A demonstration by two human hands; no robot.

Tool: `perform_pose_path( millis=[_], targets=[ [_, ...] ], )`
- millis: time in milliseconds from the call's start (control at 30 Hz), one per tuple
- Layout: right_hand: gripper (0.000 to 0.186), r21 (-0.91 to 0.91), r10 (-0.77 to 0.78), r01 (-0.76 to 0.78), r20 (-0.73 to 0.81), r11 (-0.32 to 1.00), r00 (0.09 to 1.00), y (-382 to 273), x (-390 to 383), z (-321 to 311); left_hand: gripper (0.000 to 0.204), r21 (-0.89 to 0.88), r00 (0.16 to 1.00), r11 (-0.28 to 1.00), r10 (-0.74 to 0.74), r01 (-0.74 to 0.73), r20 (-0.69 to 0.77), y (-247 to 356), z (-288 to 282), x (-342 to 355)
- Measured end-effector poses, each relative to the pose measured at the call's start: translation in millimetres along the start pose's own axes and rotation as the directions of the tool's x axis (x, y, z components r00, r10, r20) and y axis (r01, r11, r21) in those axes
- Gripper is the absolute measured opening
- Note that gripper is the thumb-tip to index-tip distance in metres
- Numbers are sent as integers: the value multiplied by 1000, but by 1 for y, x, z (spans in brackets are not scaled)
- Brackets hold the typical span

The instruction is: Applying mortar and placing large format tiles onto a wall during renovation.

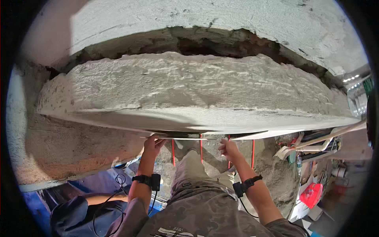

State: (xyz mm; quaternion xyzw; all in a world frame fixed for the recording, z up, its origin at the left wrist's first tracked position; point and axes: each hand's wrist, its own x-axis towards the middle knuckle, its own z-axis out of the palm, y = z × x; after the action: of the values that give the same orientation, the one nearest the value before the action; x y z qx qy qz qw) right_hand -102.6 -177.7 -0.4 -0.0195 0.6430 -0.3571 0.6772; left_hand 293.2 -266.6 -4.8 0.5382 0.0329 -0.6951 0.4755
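Observation:
A thick, rough-plastered grey ledge [197,85] spans the view in front of me, its smooth lower face turned toward me. Just under that face runs a thin, pale strip [187,138]. My left hand [153,144] is at the strip's left part, with thumb and fingers closed about its edge. Close to the strip's right end is my right hand [229,149], its fingers curled together. Whatever those right fingers pinch is too small to make out. Several thin red rods [201,150] stand below the ledge, between and beside my hands.
Behind the ledge a dark, ragged gap [213,45] separates it from the plastered wall [189,15]. Another person's dark blue clothing [73,215] shows at lower left. On the right are a wooden pole [331,135], a red plastic item [311,195] and loose clutter.

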Motion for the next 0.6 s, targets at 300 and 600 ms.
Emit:
perform_pose_path(
  millis=[300,600],
  targets=[
    [19,93,-6,16,-107,996,994,85,-69,-157,10,240,1000,971,14,-18,20,-49,32,-18],
    [15,333,119,66,-505,941,855,172,-154,-285,14,416,937,894,16,-169,348,-112,83,-9]
  ],
)
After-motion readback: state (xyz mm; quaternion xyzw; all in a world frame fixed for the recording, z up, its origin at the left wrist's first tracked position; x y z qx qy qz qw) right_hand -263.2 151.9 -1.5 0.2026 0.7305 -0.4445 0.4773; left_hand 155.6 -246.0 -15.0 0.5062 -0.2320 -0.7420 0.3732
